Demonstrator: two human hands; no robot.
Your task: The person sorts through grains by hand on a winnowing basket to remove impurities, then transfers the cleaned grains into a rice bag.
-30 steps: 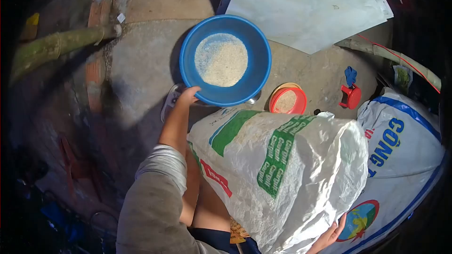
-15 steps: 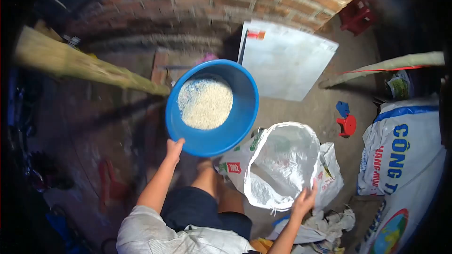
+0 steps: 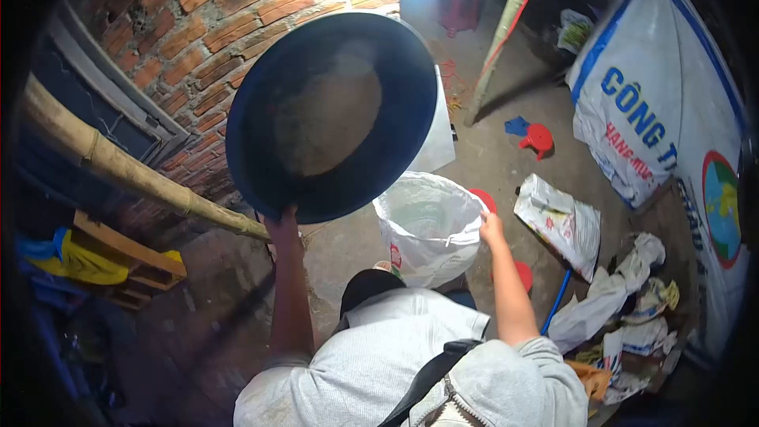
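My left hand (image 3: 283, 218) grips the near rim of a large round basin (image 3: 257, 130), which looks dark in shadow and is raised and tilted. A pale grainy heap (image 3: 336, 115) lies inside it. To the basin's lower right, a white woven sack (image 3: 435, 257) stands with its mouth open, and a clear lining shows within. My right hand (image 3: 491, 226) is closed on the right edge of the sack's mouth. The basin's lower right rim is close to the sack's opening; whether they touch, I cannot tell.
Bamboo poles slope at left (image 3: 134, 174) and upper right (image 3: 506, 32). Large printed sacks (image 3: 632, 95) stand at right. A small red stool (image 3: 538, 139), a flat printed bag (image 3: 560, 220) and crumpled sacks (image 3: 593, 304) lie on the floor. A brick wall (image 3: 213, 0) rises behind.
The basin has been lifted closer to the camera and now looks dark. The sack's mouth stands more upright, with my right hand higher on its edge. The whole view has shifted.
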